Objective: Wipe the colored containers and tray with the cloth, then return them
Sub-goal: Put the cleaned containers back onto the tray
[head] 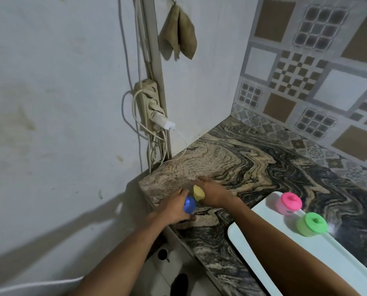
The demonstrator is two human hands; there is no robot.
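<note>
My left hand (174,207) grips a blue container (189,205) near the counter's left corner. Right beside it, my right hand (212,192) holds a yellow container (198,193); the two containers almost touch. A white tray (253,242) lies on the counter at the lower right. On its far end stand a pink container (289,203) and a green container (311,224), both lidded. A brown cloth (178,35) hangs from a hook on the wall, high above the counter and apart from both hands.
The marbled counter (253,159) meets a white wall at the left and a patterned tiled wall (319,71) at the back. A power strip (150,103) with plugs and cables hangs by the counter's left corner. The floor below holds a dark cup (162,254).
</note>
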